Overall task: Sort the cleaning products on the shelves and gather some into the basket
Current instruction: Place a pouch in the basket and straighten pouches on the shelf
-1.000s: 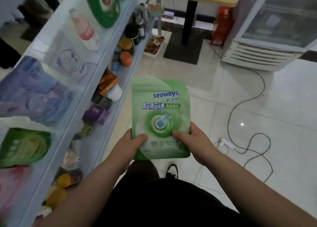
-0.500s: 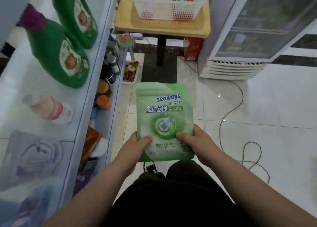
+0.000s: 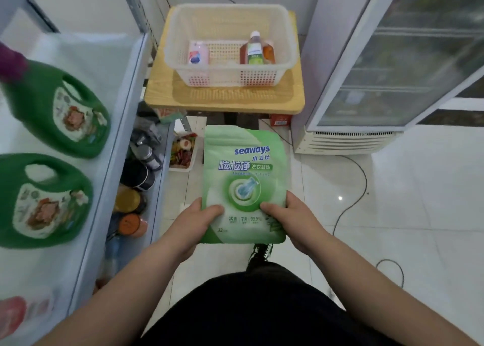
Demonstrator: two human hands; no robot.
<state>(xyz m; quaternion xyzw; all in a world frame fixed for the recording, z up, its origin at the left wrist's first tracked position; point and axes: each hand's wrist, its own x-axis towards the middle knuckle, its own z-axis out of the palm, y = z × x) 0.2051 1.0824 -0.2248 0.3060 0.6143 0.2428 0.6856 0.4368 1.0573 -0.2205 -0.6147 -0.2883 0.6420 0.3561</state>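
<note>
Gripping a green detergent pouch by its lower corners, the left hand and right hand are holding it upright above the floor, short of the basket on the small table; the basket is already carrying a few bottles; two green jugs are lying on the shelf, seemingly awaiting sorting.

Small shop, of the corner-store kind. White metal shelves stocked in tiers: large green detergent jugs laid on the upper tier; jars and bottles crowded below. Glass-door display fridge standing on the white tiled floor; tray of packaged snacks on the floor beside the shelves.
</note>
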